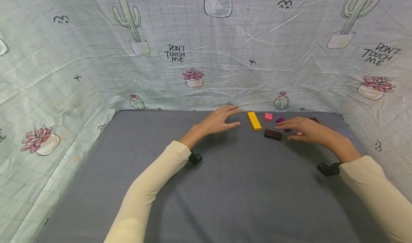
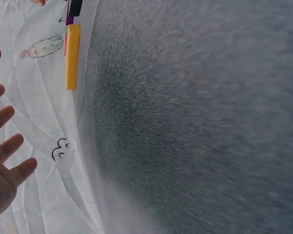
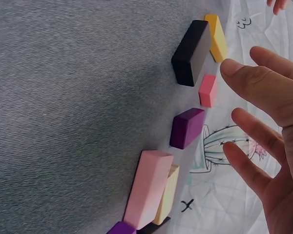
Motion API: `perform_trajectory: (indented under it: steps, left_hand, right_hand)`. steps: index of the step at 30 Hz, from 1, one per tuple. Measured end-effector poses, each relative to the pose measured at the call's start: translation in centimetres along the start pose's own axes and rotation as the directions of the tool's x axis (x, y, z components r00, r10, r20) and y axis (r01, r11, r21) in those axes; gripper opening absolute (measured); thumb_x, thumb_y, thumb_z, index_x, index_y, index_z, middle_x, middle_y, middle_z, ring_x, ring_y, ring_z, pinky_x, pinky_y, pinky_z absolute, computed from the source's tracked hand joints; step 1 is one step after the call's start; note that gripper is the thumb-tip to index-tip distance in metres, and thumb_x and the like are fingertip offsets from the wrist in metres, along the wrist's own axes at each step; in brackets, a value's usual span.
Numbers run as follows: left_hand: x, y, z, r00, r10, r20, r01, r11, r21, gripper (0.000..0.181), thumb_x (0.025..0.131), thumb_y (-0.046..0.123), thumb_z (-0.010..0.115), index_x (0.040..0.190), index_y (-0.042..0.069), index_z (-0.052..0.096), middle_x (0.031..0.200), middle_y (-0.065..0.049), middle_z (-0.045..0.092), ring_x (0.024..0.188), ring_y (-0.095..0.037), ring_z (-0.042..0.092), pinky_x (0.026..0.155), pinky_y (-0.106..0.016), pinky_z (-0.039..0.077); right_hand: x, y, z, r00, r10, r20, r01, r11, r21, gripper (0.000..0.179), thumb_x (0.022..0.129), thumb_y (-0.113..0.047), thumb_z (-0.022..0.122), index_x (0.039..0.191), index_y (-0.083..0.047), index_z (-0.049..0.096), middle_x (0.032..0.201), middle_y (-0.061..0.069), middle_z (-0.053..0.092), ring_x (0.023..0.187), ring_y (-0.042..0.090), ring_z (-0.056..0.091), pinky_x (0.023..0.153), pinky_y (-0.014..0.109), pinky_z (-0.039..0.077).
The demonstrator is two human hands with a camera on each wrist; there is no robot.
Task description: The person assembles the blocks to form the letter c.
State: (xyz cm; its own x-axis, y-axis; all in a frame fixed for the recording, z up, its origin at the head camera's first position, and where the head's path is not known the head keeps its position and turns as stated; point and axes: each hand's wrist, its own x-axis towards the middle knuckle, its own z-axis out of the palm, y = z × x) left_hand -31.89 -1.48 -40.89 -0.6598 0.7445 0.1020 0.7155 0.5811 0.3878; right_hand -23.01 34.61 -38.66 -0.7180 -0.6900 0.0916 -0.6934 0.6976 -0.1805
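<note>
A: Hands 1st. Holding anything?

B: No. L hand is spread wide, fingers near straight, thumb well apart, grip empty, just left of the yellow block. R hand is loosely spread too, thumb & fingertips apart, nothing pinched. It hangs over the right-hand group (can't tell from the head view if it brushes one; R wrist view suggests not).

A: OK, what's round them?

B: Dark block on the near side, right of the yellow one's near end. Small red-pink block farther back, then purple block by the R fingertips. Pale pink block & cream block sit side by side, partly hidden from above by R hand.

A: How'll they handle?

B: Prob. light, stiff, not fragile; look like painted wood, so maybe a bit slick. Best hold is thumb vs. fingers across the long sides, approx mid-length; the small red-pink one wants fingertips only.

A: Beyond that?

B: All on the grey table, toward its far right, w/ the cactus-print cloth behind.
</note>
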Motion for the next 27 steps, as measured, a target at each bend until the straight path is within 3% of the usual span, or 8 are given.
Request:
perform_trajectory:
  steps: [8, 16, 23, 27]
  left_hand:
    - [2.3, -0.4, 0.4, 0.998, 0.059, 0.017, -0.06, 0.998, 0.024, 0.062, 0.102, 0.046, 0.058, 0.156, 0.018, 0.043, 0.163, -0.001, 0.037, 0.151, -0.022, 0.029, 0.123, -0.044, 0.018]
    - [4.2, -0.6, 1.3, 0.998, 0.035, 0.047, -0.038, 0.998, 0.058, 0.064, 0.101, 0.046, 0.061, 0.157, 0.022, 0.041, 0.163, -0.002, 0.036, 0.151, -0.022, 0.03, 0.124, -0.045, 0.016]
    - [5.5, -0.8, 2.2, 0.996, 0.026, 0.087, -0.032, 0.997, 0.066, 0.068, 0.1, 0.048, 0.061, 0.159, 0.025, 0.037, 0.165, -0.001, 0.032, 0.152, -0.023, 0.028, 0.123, -0.047, 0.017]
    - [6.1, -0.8, 2.7, 0.992, 0.021, 0.126, -0.034, 0.994, 0.104, 0.07, 0.099, 0.054, 0.059, 0.16, 0.027, 0.035, 0.166, 0.001, 0.029, 0.153, -0.023, 0.025, 0.123, -0.047, 0.018]
  right_hand:
    - [1.6, 0.5, -0.2, 0.997, 0.012, 0.077, -0.013, 1.0, 0.017, 0.06, 0.081, 0.0, 0.084, 0.137, -0.01, 0.065, 0.139, 0.01, 0.063, 0.122, 0.036, 0.059, 0.095, 0.057, 0.05]
    - [2.3, 0.8, 0.0, 0.993, 0.048, 0.112, -0.055, 0.997, 0.061, 0.061, 0.082, -0.002, 0.084, 0.139, -0.008, 0.063, 0.139, 0.009, 0.064, 0.126, 0.037, 0.058, 0.1, 0.059, 0.046]
    - [2.7, 1.7, 0.3, 0.996, -0.024, 0.088, 0.016, 0.996, 0.093, 0.061, 0.079, 0.005, 0.083, 0.136, -0.003, 0.063, 0.136, 0.013, 0.065, 0.122, 0.038, 0.061, 0.097, 0.057, 0.049]
    - [3.0, 2.0, 0.5, 0.994, -0.028, 0.105, 0.017, 0.995, 0.102, 0.062, 0.08, 0.005, 0.082, 0.138, -0.004, 0.062, 0.138, 0.014, 0.064, 0.123, 0.039, 0.06, 0.097, 0.059, 0.048]
